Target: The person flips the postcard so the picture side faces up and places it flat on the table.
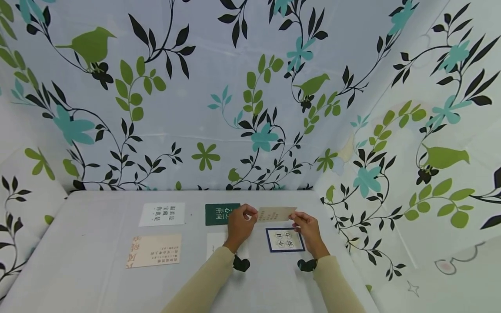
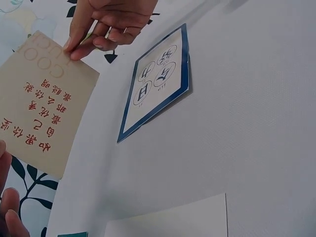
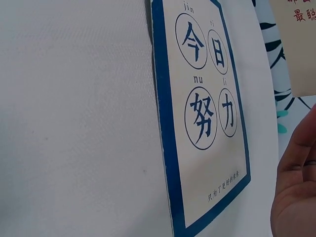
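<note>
A beige card (image 1: 275, 214) with red lettering is held up off the table between both hands. My left hand (image 1: 239, 225) pinches its left edge, while the right hand (image 1: 310, 230) pinches the opposite edge. In the left wrist view, the right thumb and fingers grip a corner of the beige card (image 2: 49, 98); only the left fingertips show at the lower left. Just below the raised card lies a blue-bordered card (image 1: 285, 240) with circled characters, close to my right hand. Beside the left hand is a dark green card (image 1: 217, 214), partly covered by it.
Farther left on the white table (image 1: 90, 252) lie a white card (image 1: 162, 214) and a peach card (image 1: 154, 251). Another white card (image 1: 214, 243) is partly hidden under the left wrist. Patterned curtains (image 1: 203, 108) rise behind and to the sides.
</note>
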Action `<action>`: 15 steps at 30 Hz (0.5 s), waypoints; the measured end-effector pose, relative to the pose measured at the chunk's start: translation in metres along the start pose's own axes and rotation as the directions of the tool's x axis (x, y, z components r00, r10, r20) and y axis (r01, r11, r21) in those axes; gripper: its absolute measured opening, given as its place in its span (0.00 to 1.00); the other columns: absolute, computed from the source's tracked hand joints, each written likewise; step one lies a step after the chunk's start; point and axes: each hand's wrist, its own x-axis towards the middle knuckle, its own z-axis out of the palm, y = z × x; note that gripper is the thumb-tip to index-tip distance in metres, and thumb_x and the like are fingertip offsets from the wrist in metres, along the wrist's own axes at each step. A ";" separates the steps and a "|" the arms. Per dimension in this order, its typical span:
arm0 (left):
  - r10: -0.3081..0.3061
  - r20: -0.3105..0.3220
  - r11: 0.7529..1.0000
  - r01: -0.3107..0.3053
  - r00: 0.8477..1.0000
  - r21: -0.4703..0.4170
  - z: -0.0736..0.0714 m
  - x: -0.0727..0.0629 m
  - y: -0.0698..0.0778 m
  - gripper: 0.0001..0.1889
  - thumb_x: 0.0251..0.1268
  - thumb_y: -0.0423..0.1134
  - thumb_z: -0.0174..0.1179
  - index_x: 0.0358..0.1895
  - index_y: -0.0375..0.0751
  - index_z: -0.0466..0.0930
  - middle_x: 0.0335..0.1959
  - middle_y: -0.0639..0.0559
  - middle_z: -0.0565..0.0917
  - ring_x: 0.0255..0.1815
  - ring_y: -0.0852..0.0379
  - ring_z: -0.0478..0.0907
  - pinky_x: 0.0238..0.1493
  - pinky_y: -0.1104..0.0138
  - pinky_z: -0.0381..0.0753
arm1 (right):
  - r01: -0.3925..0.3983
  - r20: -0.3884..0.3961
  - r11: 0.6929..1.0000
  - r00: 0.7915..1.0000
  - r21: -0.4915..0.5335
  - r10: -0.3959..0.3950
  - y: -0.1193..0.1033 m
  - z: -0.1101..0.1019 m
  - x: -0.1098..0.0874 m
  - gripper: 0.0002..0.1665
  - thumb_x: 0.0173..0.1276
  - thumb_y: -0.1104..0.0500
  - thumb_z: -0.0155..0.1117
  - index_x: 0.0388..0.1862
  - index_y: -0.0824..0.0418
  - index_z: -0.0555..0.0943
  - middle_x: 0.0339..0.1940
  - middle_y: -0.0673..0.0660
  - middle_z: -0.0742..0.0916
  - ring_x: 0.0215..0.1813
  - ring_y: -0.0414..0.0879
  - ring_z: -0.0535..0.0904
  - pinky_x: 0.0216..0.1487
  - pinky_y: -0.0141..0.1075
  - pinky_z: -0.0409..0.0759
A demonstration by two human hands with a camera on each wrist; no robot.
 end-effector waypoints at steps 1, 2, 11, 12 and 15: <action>-0.003 -0.001 1.000 0.003 1.000 0.001 0.000 0.000 0.001 0.03 0.68 0.37 0.72 0.40 0.49 0.88 0.37 0.55 0.89 0.38 0.59 0.78 0.45 0.65 0.77 | 0.001 -0.004 1.000 1.000 -0.003 -0.002 0.000 0.001 0.001 0.17 0.76 0.50 0.71 0.57 0.57 0.88 0.54 0.55 0.92 0.54 0.58 0.82 0.54 0.40 0.84; -0.007 -0.002 1.000 0.008 1.000 0.003 -0.001 0.000 0.001 0.03 0.68 0.37 0.72 0.40 0.50 0.88 0.37 0.55 0.89 0.37 0.60 0.77 0.45 0.66 0.77 | 0.003 -0.008 1.000 1.000 -0.005 -0.003 0.000 0.002 0.001 0.17 0.76 0.50 0.71 0.57 0.57 0.88 0.54 0.56 0.92 0.53 0.58 0.82 0.54 0.39 0.84; -0.007 -0.011 1.000 0.006 1.000 -0.003 -0.004 0.003 0.001 0.04 0.67 0.36 0.72 0.39 0.50 0.87 0.35 0.55 0.89 0.34 0.60 0.77 0.42 0.66 0.77 | 0.006 -0.042 1.000 0.999 -0.007 -0.006 0.001 0.010 0.008 0.19 0.73 0.49 0.74 0.56 0.59 0.89 0.47 0.54 0.89 0.45 0.48 0.82 0.44 0.35 0.84; 0.000 -0.011 1.000 0.000 1.000 -0.008 -0.004 0.004 0.001 0.05 0.67 0.35 0.72 0.39 0.50 0.87 0.34 0.55 0.89 0.34 0.61 0.77 0.42 0.66 0.77 | 0.005 -0.042 1.000 0.999 -0.005 -0.005 0.001 0.010 0.009 0.19 0.73 0.49 0.74 0.55 0.59 0.89 0.47 0.54 0.89 0.45 0.48 0.82 0.44 0.35 0.85; 0.014 -0.016 1.000 -0.014 1.000 -0.011 -0.005 0.005 0.000 0.05 0.66 0.35 0.73 0.38 0.50 0.87 0.34 0.55 0.89 0.34 0.61 0.77 0.41 0.67 0.77 | -0.009 -0.047 1.000 0.999 -0.011 0.008 0.000 0.012 0.011 0.18 0.73 0.50 0.74 0.56 0.58 0.89 0.47 0.54 0.90 0.46 0.49 0.83 0.44 0.34 0.85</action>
